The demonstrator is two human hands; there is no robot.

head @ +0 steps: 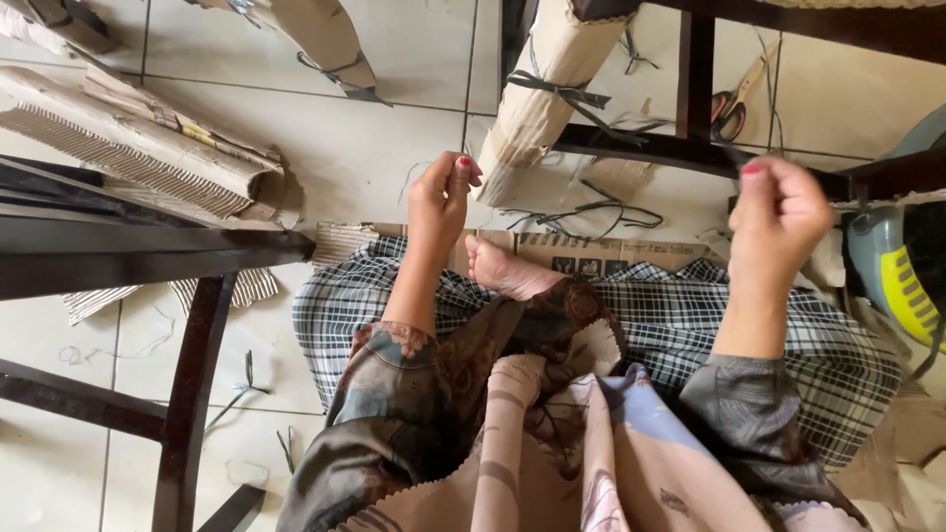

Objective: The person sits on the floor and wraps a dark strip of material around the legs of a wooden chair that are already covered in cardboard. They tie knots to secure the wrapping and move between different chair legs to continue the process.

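While the person sits on a checked cloth (808, 345) spread over flattened cardboard on the pale tiled floor (394, 158), dark wooden furniture frames (187, 394) stand around them, some legs wrapped in corrugated cardboard (552, 79) and tied with dark plastic string (591, 212), seemingly packing being taken off or put on. Another roll of corrugated cardboard (148, 148) lies to the left, and cut bits of string litter the tiles. A bare foot (503, 268) rests on the cloth between the raised arms. The left hand (440, 197) has its grip pressed together, pinching what looks like a thin strand near the wrapped leg; the right hand (778, 212) is likewise closed in a pinch, apparently keeping the strand taut. Orange-handled scissors (734, 103) lie beyond, within reach.
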